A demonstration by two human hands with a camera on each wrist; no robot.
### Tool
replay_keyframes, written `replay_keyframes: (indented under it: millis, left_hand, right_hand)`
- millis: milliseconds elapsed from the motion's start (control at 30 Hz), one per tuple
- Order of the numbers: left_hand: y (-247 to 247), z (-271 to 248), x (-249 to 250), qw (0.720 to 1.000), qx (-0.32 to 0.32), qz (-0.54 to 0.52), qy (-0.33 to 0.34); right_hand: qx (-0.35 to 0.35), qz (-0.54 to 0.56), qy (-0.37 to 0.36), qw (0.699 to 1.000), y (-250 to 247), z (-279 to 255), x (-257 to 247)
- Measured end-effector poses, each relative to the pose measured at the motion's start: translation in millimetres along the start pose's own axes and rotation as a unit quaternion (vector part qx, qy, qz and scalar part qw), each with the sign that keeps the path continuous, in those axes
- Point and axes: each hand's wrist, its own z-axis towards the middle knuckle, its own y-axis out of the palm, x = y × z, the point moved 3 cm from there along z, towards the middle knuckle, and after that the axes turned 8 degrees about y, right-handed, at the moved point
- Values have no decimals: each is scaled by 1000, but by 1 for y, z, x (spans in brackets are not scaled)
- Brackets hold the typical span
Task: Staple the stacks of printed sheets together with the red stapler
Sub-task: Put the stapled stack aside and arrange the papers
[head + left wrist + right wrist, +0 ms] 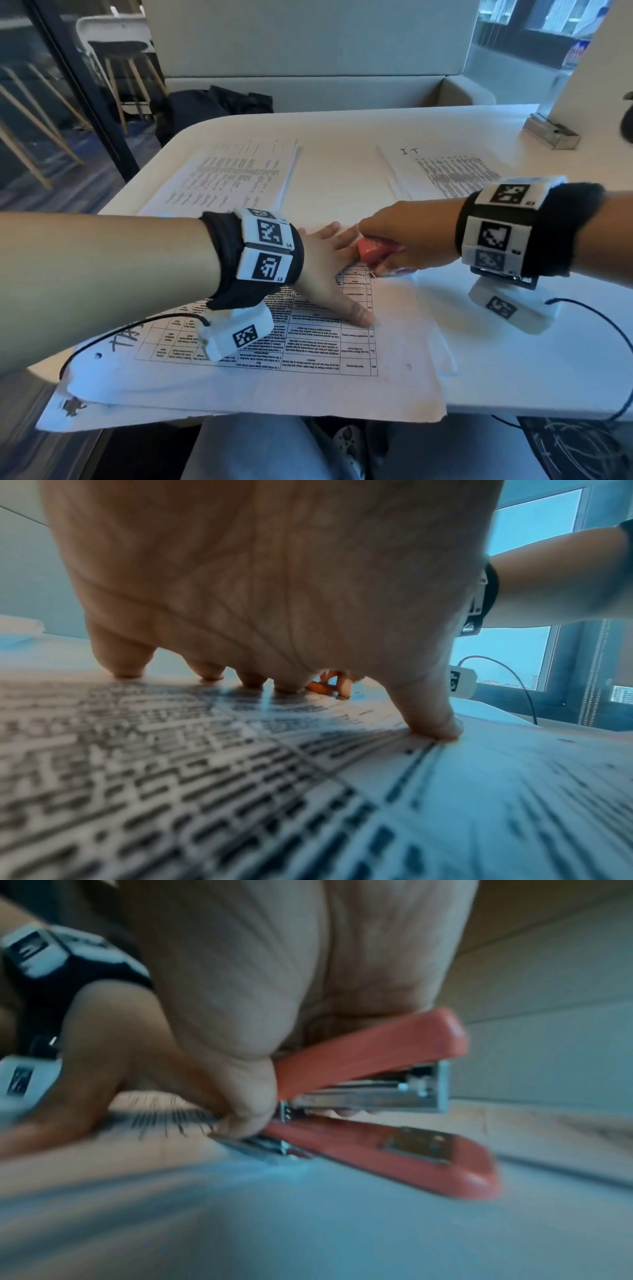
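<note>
My left hand (pixel 329 270) lies flat with spread fingers on the near stack of printed sheets (pixel 274 370), pressing it to the table; its fingertips (pixel 441 729) touch the paper (pixel 205 777). My right hand (pixel 400 236) grips the red stapler (pixel 373 251) at the stack's far right corner. In the right wrist view the stapler (pixel 377 1096) has its mouth apart, the metal anvil on its base showing, and my right hand (pixel 253 1020) wraps its rear. The stapler (pixel 322 687) is a small orange patch behind my left fingers.
Two more stacks of printed sheets lie further back, one at left (pixel 236 178) and one at right (pixel 442 171). A metal holder (pixel 551 132) stands at the white table's (pixel 513 359) far right. Sensor cables trail from both wrists. A cushioned bench (pixel 308 78) lies beyond.
</note>
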Motion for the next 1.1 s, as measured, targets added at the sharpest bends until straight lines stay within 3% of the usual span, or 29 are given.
replay_keyframes:
  millis: [100, 200, 267, 500, 567, 667, 767, 900, 1100]
  left_hand:
    - [0, 0, 0, 1000, 2, -9, 4]
    - [0, -1, 1, 1000, 4, -3, 7]
    - [-1, -1, 2, 1000, -1, -4, 1]
    - [-6, -12, 13, 1000, 0, -20, 19]
    - [-6, -13, 14, 999, 2, -31, 22]
    - [-6, -12, 13, 999, 16, -36, 19]
    - [-4, -9, 11, 999, 17, -30, 12]
    - [-1, -5, 5, 1000, 6, -30, -1]
    - [0, -2, 1, 1000, -5, -20, -13]
  right_hand:
    - [89, -6, -93, 992, -3, -5, -5]
    - [207, -90, -207, 952, -8, -13, -13]
    - [244, -149, -239, 928, -10, -15, -17]
    - [262, -245, -325, 875, -15, -22, -28]
    - [243, -241, -335, 878, -16, -24, -30]
    - [168, -170, -260, 936, -18, -21, -33]
    - [24, -60, -87, 994, -8, -12, -28]
    - [-39, 109, 54, 992, -2, -4, -18]
    - [-111, 218, 139, 960, -8, -3, -9]
